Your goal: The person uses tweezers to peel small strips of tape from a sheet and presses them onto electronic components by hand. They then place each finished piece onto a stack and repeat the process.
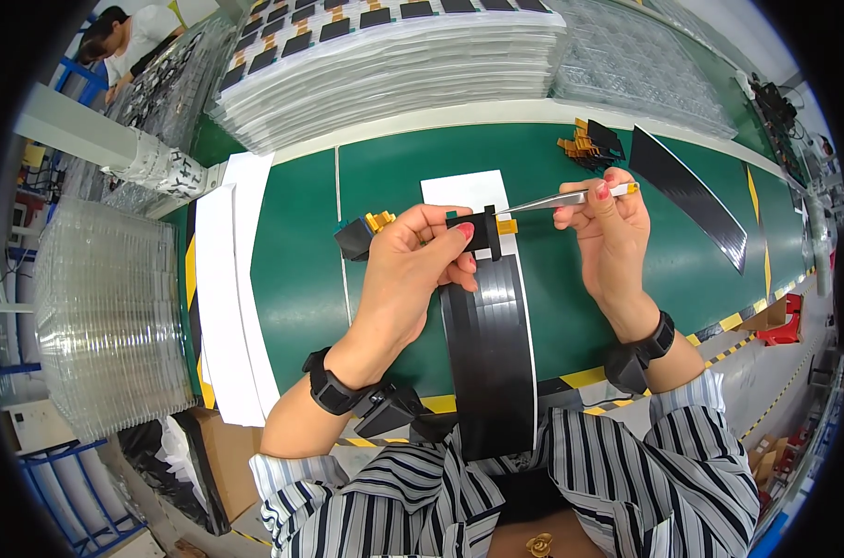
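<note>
My left hand [413, 256] pinches a small black display module [481, 234] with an orange flex tail [507, 226], held above the table. A pair of metal tweezers [562, 200] is in the closed fingers of my right hand [613, 237]. The tips reach the far edge of the black module; whether they grip anything there is too small to tell. Below the module, a long black strip sheet [487, 353] with glossy segments lies over a white sheet [461, 186] and extends toward my body. Left of my left hand sit other black modules [353, 240] with orange tails.
Modules with orange flex tails lie piled [589, 147] at the back right, beside another black strip sheet [687, 197]. Tall stacked trays [394, 84] stand behind the green table [301, 214]. White sheets [228, 298] and clear trays [110, 316] are at left. A person [143, 42] works far left.
</note>
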The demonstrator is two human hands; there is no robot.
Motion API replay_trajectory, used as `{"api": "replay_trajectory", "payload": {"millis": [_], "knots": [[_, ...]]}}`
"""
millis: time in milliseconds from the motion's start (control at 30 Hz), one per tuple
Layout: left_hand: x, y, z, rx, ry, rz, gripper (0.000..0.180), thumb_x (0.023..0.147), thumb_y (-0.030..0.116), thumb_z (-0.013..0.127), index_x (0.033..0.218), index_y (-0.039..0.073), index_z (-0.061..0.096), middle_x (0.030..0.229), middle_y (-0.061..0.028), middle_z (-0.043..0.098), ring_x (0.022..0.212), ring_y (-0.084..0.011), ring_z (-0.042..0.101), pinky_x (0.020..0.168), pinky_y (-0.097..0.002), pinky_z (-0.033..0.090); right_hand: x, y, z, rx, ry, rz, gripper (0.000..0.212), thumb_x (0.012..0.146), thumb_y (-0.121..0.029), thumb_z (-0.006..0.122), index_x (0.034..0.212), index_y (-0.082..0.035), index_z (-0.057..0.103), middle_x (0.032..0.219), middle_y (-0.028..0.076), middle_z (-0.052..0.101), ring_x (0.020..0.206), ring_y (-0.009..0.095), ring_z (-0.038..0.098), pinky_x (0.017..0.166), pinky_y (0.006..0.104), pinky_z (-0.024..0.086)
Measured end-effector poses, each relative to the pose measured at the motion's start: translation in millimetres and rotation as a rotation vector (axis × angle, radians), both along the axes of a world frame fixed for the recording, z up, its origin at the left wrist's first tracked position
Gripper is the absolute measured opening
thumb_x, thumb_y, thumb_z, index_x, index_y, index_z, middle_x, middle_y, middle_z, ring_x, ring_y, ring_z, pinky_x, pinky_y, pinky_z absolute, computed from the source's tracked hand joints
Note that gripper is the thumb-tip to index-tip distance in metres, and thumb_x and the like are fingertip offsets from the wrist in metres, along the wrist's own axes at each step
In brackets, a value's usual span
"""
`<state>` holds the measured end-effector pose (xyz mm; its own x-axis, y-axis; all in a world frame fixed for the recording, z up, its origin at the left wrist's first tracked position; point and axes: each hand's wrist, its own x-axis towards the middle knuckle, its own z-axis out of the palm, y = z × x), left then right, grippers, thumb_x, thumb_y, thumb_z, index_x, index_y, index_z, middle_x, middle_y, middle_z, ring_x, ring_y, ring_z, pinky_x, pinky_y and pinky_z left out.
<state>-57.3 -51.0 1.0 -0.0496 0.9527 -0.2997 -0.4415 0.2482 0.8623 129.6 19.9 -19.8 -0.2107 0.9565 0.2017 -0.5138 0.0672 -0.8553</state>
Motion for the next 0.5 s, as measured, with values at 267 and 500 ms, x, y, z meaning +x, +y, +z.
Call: {"api": "replay_trajectory", "payload": {"millis": [267,500], "knots": [[1.8,1.6,1.8,0.000,-0.019,-0.011,0.015,0.081,0.006,0.053,0.094,-0.001,0.054,0.067,-0.0042,0.055,0.053,-0.0108,0.054,0.050,-0.0220,0.047,-1.1,-1.2,3.5,0.032,-0.021,-0.044,0.013,0.087,-0.013,0.048,0.096,-0.007,0.042,0.086,0.015,0.057,0.065,0.019,0.058,0.062,0.0294,0.049],[10.7,3.8,8.3,-0.025,-0.170,0.053,0.010,0.082,0.005,0.052,0.090,0.000,0.050,0.074,-0.0055,0.056,0.069,-0.0151,0.061,0.063,-0.0253,0.052,11.4,-19.7,5.7,0.580,-0.271,-0.282,0.012,0.086,-0.008,0.048,0.097,-0.004,0.048,0.083,0.009,0.053,0.058,0.013,0.047,0.056,0.0229,0.043]]}}
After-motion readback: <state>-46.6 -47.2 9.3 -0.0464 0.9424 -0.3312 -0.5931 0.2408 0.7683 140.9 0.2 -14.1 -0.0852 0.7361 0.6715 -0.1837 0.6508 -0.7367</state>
